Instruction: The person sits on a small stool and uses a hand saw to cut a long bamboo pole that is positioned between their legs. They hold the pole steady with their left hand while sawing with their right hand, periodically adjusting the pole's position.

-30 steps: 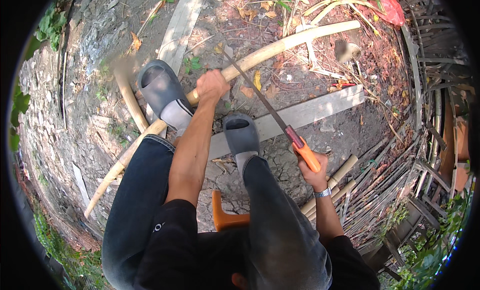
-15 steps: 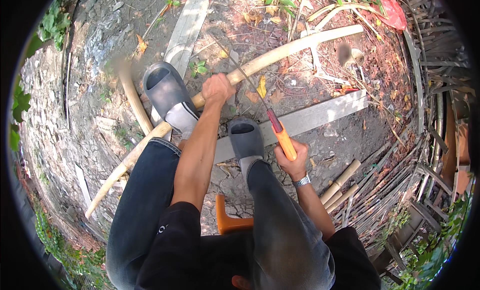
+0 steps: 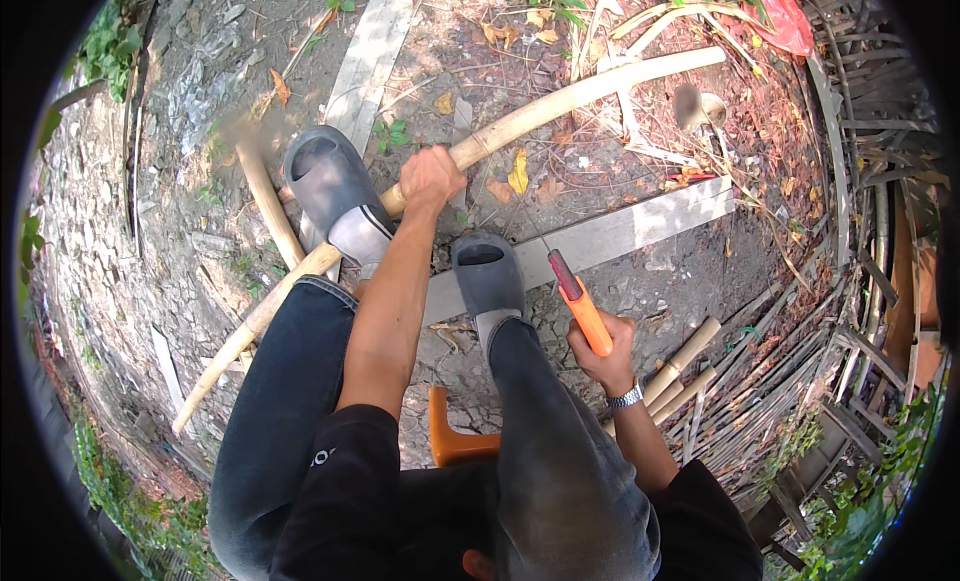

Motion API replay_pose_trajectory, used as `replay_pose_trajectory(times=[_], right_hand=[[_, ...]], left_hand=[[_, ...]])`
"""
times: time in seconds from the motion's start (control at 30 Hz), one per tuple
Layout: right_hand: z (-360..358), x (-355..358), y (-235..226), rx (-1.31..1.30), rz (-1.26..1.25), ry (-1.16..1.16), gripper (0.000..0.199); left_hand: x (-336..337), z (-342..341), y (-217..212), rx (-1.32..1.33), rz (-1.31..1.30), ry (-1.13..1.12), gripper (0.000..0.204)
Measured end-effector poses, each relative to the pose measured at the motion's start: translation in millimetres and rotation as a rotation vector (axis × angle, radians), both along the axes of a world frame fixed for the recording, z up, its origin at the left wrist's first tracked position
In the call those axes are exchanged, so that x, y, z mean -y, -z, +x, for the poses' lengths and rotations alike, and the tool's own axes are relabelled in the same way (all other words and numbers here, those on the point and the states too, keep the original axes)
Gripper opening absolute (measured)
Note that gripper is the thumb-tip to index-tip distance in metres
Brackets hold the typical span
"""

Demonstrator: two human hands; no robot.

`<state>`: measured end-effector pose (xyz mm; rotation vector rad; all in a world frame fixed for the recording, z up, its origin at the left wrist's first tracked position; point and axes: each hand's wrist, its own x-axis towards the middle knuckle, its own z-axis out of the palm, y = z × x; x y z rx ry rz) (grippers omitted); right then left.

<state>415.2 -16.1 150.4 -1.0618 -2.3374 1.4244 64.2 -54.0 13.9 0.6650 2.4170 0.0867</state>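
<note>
A long, pale, bark-stripped pole (image 3: 570, 101) lies slantwise across the ground, from the lower left to the upper right. My left hand (image 3: 432, 178) is closed around it near its middle. Beside that hand, my left foot in a grey slide sandal (image 3: 322, 176) rests against the pole. On the right, my right hand (image 3: 606, 349) grips the orange handle of a hand saw (image 3: 588, 321). Its thin blade is seen nearly edge-on and blurs out toward the pole, so I cannot make out whether the teeth touch the wood.
A flat grey board (image 3: 650, 221) runs beneath my right sandal (image 3: 487, 271), and another board (image 3: 375, 56) lies farther off. A second pole (image 3: 268, 201) sits at the left. Cut pole pieces (image 3: 680, 361) and thin sticks lie at the right. An orange stool (image 3: 450, 441) is under me.
My right hand has drawn the saw back toward me and slightly right, and its blade now looks blurred. My left hand stays on the pole in the same place.
</note>
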Motion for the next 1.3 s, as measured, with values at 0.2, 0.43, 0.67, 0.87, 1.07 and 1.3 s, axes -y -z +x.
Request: replay_pose_trajectory(times=[0.2, 0.43, 0.67, 0.87, 1.07, 1.3], right_hand=[[-17.3, -7.1, 2.5, 0.001, -0.051, -0.014, 0.003], [42.3, 5.7, -26.8, 0.090, -0.066, 0.021, 0.001], [-68.1, -21.6, 39.8, 0.024, -0.012, -0.002, 0.015], [-89.8, -44.4, 67.9, -0.134, 0.066, -0.074, 0.013], [-91.3, -16.5, 23.0, -0.135, 0.141, -0.010, 0.006], [0.0, 6.9, -43.8, -0.153, 0.143, 0.006, 0.008]], left_hand=[[-1.2, -2.4, 6.9, -0.012, 0.038, -0.024, 0.035], [2.5, -5.9, 5.2, 0.002, 0.040, -0.011, 0.035], [0.5, 6.3, 12.0, -0.074, 0.068, -0.039, 0.032], [0.5, -1.3, 2.5, 0.029, -0.053, 0.012, 0.035], [-0.9, 2.5, 12.2, -0.023, -0.020, -0.004, 0.037], [7.7, -10.2, 22.1, -0.032, 0.085, -0.044, 0.040]])
